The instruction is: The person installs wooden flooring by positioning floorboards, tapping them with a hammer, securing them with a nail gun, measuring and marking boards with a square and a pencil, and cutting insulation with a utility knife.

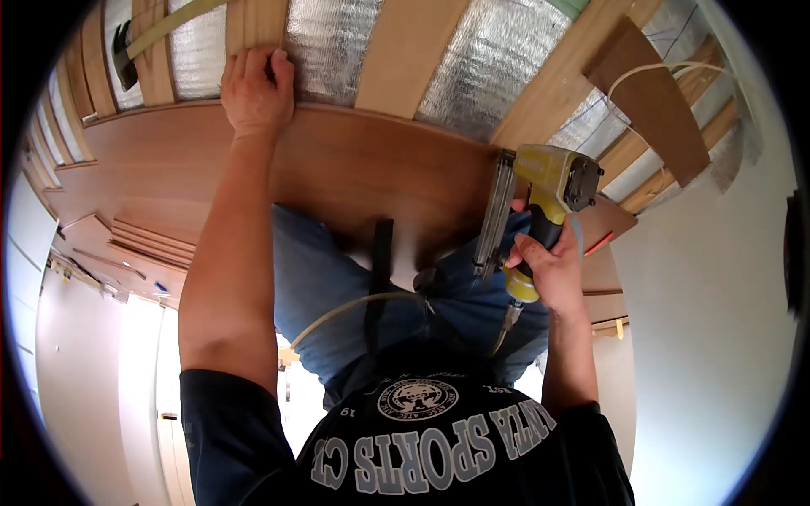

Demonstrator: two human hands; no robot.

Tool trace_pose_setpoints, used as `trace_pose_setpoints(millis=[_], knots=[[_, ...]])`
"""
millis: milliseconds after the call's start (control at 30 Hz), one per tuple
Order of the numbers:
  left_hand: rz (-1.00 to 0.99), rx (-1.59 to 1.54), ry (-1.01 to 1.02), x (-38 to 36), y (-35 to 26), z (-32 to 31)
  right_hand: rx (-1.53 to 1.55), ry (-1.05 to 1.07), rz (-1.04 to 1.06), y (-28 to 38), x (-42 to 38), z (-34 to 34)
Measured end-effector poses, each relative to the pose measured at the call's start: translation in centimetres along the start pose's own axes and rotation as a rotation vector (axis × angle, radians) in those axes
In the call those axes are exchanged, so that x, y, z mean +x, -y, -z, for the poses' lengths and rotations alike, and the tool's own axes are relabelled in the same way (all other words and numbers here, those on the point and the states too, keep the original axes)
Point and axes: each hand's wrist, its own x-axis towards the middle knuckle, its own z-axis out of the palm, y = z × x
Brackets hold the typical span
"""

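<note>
My right hand [548,260] is wrapped round the black grip of a yellow nail gun [544,173], whose long magazine points down beside my thigh. The nose of the gun is close to the far edge of a brown floorboard [363,152]. An air hose is fitted to the handle's lower end. My left hand [257,88] rests with curled fingers at the board's far edge, on a wooden batten [253,25]. Whether anything is inside those fingers is hidden.
Silver foil [329,51] shows between the battens ahead. A hammer [126,63] lies at the upper left. One loose brown board [654,101] lies across battens at the upper right, near a white wall [700,295]. Stacked boards [152,244] are at the left.
</note>
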Motion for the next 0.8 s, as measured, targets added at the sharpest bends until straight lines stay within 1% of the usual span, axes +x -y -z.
trace_pose_setpoints(millis=[100, 167, 300, 400, 467, 500, 600, 633, 733, 800], knots=[[0.002, 0.0, 0.016, 0.1, -0.2, 0.2, -0.085, 0.028, -0.003, -0.7, -0.4, 1.3], [0.032, 0.039, 0.013, 0.0, -0.3, 0.1, -0.032, -0.044, 0.026, 0.1, -0.6, 1.3], [0.005, 0.025, -0.007, 0.2, -0.3, 0.0, 0.032, -0.031, 0.048, -0.2, -0.4, 1.9], [0.032, 0.008, 0.026, 0.1, -0.4, 0.3, 0.1, -0.045, 0.042, -0.2, -0.6, 1.6], [0.005, 0.01, -0.007, 0.1, -0.3, 0.1, -0.003, -0.012, 0.02, -0.1, -0.4, 1.9], [0.009, 0.007, -0.009, 0.0, -0.3, 0.0, -0.007, -0.014, 0.02, -0.2, -0.2, 2.3], [0.039, 0.007, 0.024, -0.2, -0.5, 0.5, -0.115, -0.015, -0.065, -0.6, -0.7, 3.0], [0.039, 0.013, 0.024, -0.3, -0.5, 0.4, -0.022, -0.055, -0.041, -0.7, -1.3, 2.8], [0.043, 0.011, 0.017, 0.4, -0.5, 0.2, 0.078, -0.095, 0.02, 0.0, -1.3, 2.0], [0.046, -0.001, 0.033, -0.3, -0.7, 0.5, 0.186, -0.077, 0.072, 0.6, -1.0, 1.4]])
